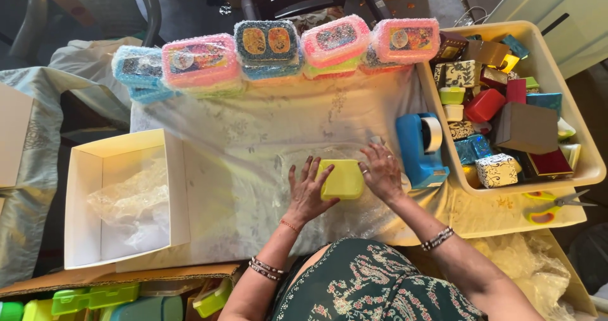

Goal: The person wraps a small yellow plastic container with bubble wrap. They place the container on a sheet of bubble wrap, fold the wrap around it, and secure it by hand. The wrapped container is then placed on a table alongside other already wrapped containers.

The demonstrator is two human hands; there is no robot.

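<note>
Hands hide the sides of the yellow box [342, 180]. Its long side runs left to right on the worktop [253, 163]. The left hand [307, 191] is spread flat against it, and the right hand [382, 172] presses its other side with fingers together.

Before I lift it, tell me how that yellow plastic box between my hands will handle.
The yellow box looks like thin moulded plastic, so probably light and fairly stiff. Its smooth faces may slip, especially on the clear wrap beneath it. The left hand and right hand bracket both sides, so it should lift evenly; whether it holds anything cannot be seen.

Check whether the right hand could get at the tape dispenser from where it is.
Probably yes: the right hand rests on the yellow box, and the blue tape dispenser stands just beside it with nothing between.
</note>
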